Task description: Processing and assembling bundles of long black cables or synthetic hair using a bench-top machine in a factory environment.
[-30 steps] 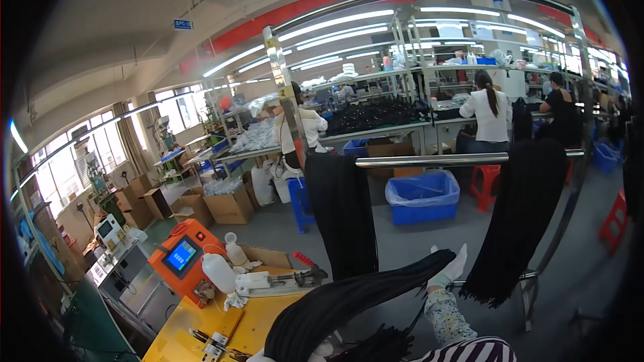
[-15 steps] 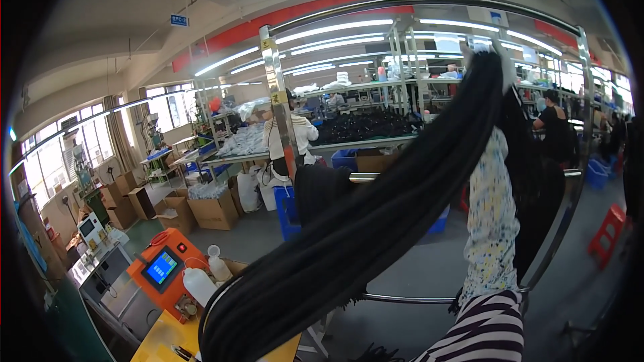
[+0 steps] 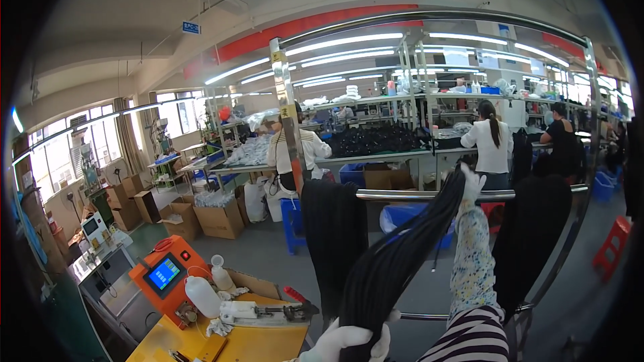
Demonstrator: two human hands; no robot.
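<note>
A long bundle of black cords [image 3: 396, 255] slants up from the lower middle to the rack's crossbar. Low in the view, my left hand [image 3: 345, 340], in a white glove, is wrapped round the bundle's lower part. My right hand [image 3: 472, 182], also gloved in white, grips its upper end close to the metal rail [image 3: 429, 195]. A patterned sleeve covers my right forearm. One black hank [image 3: 332, 234] hangs over the rail to the left, and another black hank [image 3: 537, 228] hangs to the right.
At lower left, an orange machine [image 3: 161, 278] with a screen, a white bottle [image 3: 202, 297] and a clamp-like device [image 3: 261, 312] stand on a yellow table [image 3: 268, 342]. Beyond the metal rack [image 3: 282, 87], people work at long benches. Cardboard boxes [image 3: 218, 218] and a red stool [image 3: 612, 248] are on the floor.
My right hand has come down with the bundle's upper end from above the rail to rail height. The bundle has swung off the yellow table, and my left hand now shows.
</note>
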